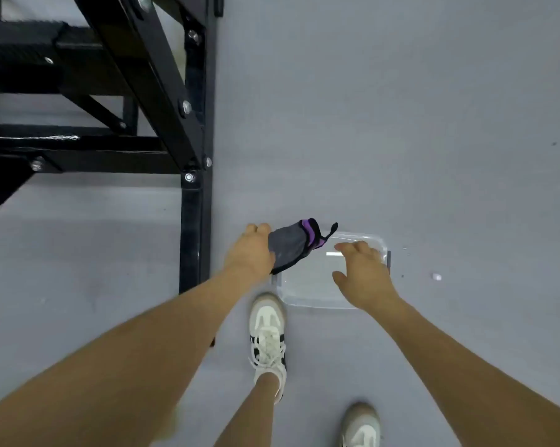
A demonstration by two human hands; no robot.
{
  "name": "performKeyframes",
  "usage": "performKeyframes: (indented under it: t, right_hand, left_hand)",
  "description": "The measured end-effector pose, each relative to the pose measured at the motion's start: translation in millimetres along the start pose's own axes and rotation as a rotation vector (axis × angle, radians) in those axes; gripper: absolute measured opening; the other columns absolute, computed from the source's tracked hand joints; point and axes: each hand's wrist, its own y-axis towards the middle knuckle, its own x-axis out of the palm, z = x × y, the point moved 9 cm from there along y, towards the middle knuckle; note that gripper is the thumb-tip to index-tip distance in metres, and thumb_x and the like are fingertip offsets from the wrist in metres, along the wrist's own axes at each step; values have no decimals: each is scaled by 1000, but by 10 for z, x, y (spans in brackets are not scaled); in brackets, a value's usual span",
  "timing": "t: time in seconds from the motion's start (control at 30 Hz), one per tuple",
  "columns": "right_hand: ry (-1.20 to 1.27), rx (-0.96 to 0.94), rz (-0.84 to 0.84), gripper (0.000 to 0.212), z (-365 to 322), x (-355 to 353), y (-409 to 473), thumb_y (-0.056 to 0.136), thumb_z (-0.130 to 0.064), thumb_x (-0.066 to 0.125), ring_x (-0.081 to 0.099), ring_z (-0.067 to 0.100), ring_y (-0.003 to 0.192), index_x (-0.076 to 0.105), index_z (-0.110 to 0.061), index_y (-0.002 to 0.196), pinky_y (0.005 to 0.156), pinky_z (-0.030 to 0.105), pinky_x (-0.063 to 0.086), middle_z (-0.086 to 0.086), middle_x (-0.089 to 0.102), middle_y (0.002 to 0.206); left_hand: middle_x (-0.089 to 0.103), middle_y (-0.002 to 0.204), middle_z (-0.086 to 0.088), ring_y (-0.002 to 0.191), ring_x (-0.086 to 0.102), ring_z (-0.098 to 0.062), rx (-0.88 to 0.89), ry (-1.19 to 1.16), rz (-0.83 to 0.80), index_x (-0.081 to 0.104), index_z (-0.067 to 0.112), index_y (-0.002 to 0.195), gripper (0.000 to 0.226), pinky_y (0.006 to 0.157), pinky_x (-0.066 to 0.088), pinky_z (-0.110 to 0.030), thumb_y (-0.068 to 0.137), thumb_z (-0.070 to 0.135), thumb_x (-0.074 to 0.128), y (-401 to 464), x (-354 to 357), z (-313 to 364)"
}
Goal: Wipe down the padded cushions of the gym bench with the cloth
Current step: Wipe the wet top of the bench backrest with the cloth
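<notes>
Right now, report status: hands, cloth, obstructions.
Left hand grips grey-purple cloth. Right hand open over clear tub on floor. Black frame close left; cushions not in view.

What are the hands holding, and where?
The left hand grips the cloth by its near end. The right hand holds nothing; it hovers open over the clear tub.

Tub (307, 287) right of frame (193, 227)
</notes>
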Motion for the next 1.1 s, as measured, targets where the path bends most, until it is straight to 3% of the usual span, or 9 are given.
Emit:
performKeyframes:
  t: [0.2,0.33,0.43,0.63,0.73,0.87,1.0,1.1]
  right_hand:
    - [50,54,-24,47,165,367,511,93,-18,50,35,26,126,38,-17,138,100,36,34,7,38,136]
    - [64,74,-16,46,212,470,566,92,-16,51,34,27,125,39,-14,137,98,37,36,9,40,133]
    - [85,93,-29,49,195,430,433,92,-16,51,33,27,128,38,-15,139,100,36,36,9,39,136]
    - [122,71,-11,50,-76,-34,-172,93,-15,51,36,26,127,36,-14,141,96,34,40,9,39,138]
    - [117,3,30,49,-335,-327,-594,94,-16,51,36,26,129,37,-12,140,97,31,37,10,42,138]
    - [93,-111,96,45,-683,-554,-1281,94,-19,50,44,24,125,39,-15,138,91,26,36,8,45,136]
    - [51,-250,157,46,-916,-536,-2210,95,-20,50,43,21,125,38,-19,139,89,25,33,5,42,138]
    - [28,-384,195,52,-1082,-517,-3003,91,-18,56,37,21,129,36,-18,140,94,25,33,5,37,139]
  left_hand:
    - [34,144,-10,126,42,-29,-30,0,-52,24,14,145,61,103,39,-40,93,22,53,655,423,-140]
    - [53,123,-12,111,52,-30,-55,58,-3,45,12,127,42,88,45,-37,90,28,57,691,460,-221]
    - [49,119,-11,106,53,-30,-43,7,-15,50,12,118,34,81,43,-36,88,26,59,444,411,-149]
    - [43,116,-10,98,55,-29,-56,-169,-57,50,11,116,33,78,42,-31,86,21,61,-405,103,21]
    - [51,110,-14,87,56,-27,-51,-351,-39,53,10,105,27,74,44,-30,83,19,64,-939,-154,60]
    - [55,88,-10,79,52,-24,-2,-570,64,48,11,92,18,67,42,-28,84,12,64,-1800,-491,137]
    - [52,75,-5,72,49,-21,-19,-750,242,43,16,76,25,55,39,-26,83,8,66,-2829,-564,40]
    - [55,78,-6,75,52,-22,-6,-778,270,43,20,73,27,61,42,-28,83,10,67,-3639,-488,-36]
